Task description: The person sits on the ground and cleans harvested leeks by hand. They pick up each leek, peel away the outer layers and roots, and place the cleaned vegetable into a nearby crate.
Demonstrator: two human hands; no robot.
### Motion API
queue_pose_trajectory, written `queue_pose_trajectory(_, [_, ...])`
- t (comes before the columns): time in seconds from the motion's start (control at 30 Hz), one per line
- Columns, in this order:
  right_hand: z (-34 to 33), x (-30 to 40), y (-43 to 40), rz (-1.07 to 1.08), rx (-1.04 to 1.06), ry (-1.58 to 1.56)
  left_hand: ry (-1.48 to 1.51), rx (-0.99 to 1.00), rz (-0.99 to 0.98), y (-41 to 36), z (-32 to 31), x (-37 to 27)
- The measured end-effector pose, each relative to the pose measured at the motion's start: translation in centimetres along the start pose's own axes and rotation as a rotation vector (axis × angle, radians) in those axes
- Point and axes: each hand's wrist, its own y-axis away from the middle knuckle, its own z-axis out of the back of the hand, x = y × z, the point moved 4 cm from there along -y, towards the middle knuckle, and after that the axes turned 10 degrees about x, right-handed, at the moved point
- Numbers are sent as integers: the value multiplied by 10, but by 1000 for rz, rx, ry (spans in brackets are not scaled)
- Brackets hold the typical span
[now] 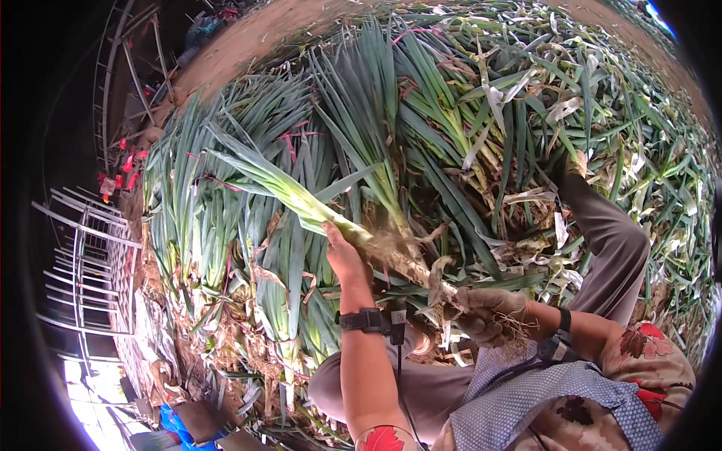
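Observation:
A long leek (316, 211) with green leaves and a pale, soil-marked stalk lies slantwise across my lap, held by both hands. My left hand (345, 253), bare, grips it where the leaves meet the stalk. My right hand (491, 315), in a dirty work glove, is closed around the root end, and stringy roots hang beside it. A dry brown leaf (437, 279) dangles from the stalk near the glove. Behind are bundles of leeks (366, 96), some tied with pink string (290, 141).
Loose leeks and peeled leaves (637, 152) cover the ground on the right. Tied bundles (197, 248) lie at the left, roots toward me. Beyond them are a metal rack (84, 265), red objects (127, 163) and bare soil (271, 34). My bent legs (609, 242) flank the work.

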Motion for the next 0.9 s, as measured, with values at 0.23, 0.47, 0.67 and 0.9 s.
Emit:
queue_pose_trajectory(0.23, [0,8,11,21,-28,-35,76,140,217,-19,-6,39])
queue_pose_trajectory(0.47, [0,49,4,190,-316,503,-1181,1243,-190,96,-16,176])
queue_pose_trajectory(0.67, [30,41,13,115,-434,673,180,136,149,9,-19,8])
queue_pose_trajectory(0.9, [14,29,2,100,-466,774,359,233,117,0,-11,-5])
